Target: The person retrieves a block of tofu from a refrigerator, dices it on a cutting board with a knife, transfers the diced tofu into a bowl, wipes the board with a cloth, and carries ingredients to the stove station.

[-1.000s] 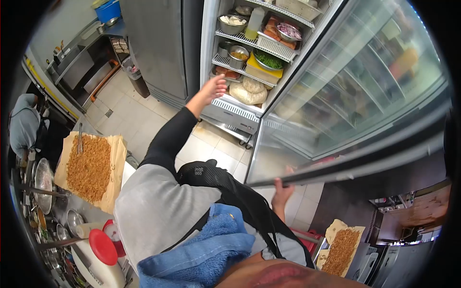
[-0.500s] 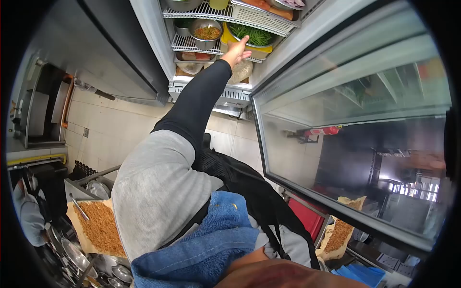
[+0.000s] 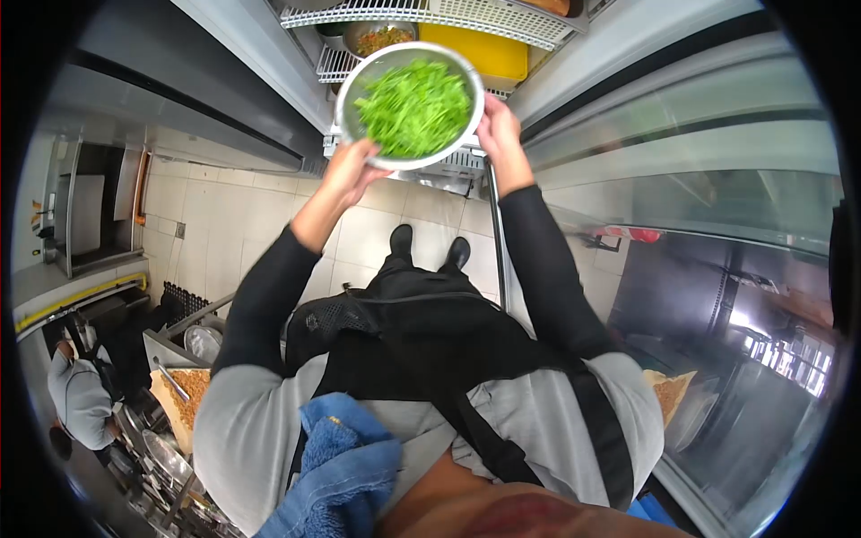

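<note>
A round metal bowl [image 3: 421, 165] full of green cut vegetables [image 3: 414, 108] is held up in front of the open fridge. My left hand [image 3: 350, 172] grips its near left rim, thumb on top and fingers partly hidden underneath. On the opposite side, my right hand [image 3: 500, 133] is closed on the right edge of the bowl, its fingertips partly hidden. Just behind the bowl, a yellow container [image 3: 489, 56] sits on the fridge shelf, beside a smaller metal bowl [image 3: 381, 38] of chopped orange and green food.
The glass fridge door [image 3: 717, 215] stands open on my right. White wire shelves [image 3: 359, 14] lie beyond the bowl. At left, a tray [image 3: 184, 394] holds brown crumbly food. Another person in grey [image 3: 82, 399] is at the far left, near metal pans [image 3: 166, 455].
The bowl of greens has come off the shelf toward me, uncovering the yellow container. My left hand has drawn back from the fridge with it, and my right hand has appeared on its right side.
</note>
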Tool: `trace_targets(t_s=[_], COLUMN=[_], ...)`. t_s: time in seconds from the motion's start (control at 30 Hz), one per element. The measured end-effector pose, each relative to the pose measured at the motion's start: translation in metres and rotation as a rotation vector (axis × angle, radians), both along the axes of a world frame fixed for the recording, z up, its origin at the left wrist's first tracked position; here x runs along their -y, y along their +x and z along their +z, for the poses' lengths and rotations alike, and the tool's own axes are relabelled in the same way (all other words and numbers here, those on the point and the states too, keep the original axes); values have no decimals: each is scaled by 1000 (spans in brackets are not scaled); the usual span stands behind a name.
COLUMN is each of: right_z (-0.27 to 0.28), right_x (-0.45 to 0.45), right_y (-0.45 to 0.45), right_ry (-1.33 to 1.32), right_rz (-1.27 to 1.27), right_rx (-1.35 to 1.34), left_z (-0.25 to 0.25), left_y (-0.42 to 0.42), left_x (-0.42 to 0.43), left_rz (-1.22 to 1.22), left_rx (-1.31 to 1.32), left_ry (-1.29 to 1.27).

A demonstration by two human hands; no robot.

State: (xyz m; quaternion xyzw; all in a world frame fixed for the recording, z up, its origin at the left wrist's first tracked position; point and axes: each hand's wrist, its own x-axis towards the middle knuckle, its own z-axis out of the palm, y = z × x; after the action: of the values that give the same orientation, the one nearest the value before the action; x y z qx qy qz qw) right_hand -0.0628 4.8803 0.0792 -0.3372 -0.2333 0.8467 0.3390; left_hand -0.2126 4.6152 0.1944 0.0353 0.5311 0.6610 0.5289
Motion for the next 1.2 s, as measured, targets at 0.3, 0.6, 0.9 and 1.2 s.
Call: trace_targets(t_s=[0.3, 0.6, 0.9, 1.2], right_z=[23, 40, 55, 16], right_x=[-29, -53, -31, 2], right_y=[-100, -115, -107, -112], right_ry=[-291, -718, -743, -365], right_rz=[-129, -204, 92, 71], right_rx=[57, -3, -14, 15], left_z=[-69, -106, -128, -142], left_y=[30, 49, 36, 22], left_x=[148, 146, 137, 120], left_rz=[488, 679, 625, 628], left_rx=[-24, 44, 4, 11], left_ry=[-219, -152, -87, 15])
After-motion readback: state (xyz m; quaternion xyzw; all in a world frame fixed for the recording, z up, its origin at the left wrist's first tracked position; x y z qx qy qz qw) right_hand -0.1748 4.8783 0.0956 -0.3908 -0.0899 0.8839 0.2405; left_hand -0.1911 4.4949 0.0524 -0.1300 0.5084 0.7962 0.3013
